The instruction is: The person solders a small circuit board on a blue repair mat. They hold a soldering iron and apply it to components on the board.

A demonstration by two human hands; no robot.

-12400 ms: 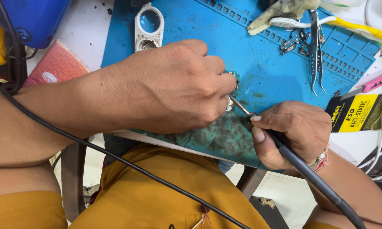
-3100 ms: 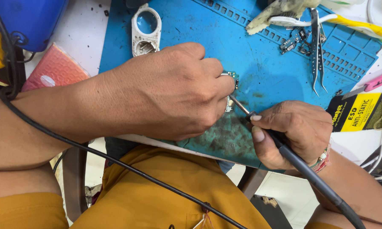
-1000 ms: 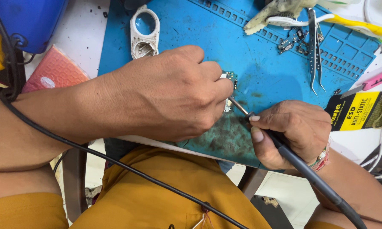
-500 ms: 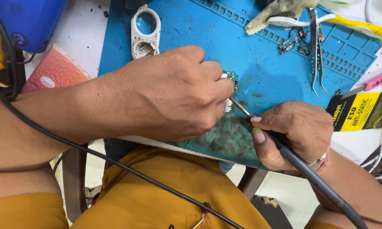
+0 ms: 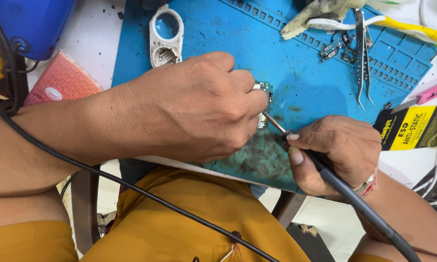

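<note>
Nearest, a black cable (image 5: pixel 131 187) crosses the lap in yellow cloth. Above it the right hand (image 5: pixel 337 153) is closed around a dark soldering iron (image 5: pixel 344 191), whose thin tip points up-left to a small circuit board (image 5: pixel 264 92). The left hand (image 5: pixel 194 109) is curled over that board on the blue work mat (image 5: pixel 276 48), fingertips pinching it; most of the board is hidden. Farther off on the mat lie a white oval frame (image 5: pixel 166 36), metal tweezers (image 5: pixel 360 53) and a yellow-handled tool (image 5: pixel 412 30)
</note>
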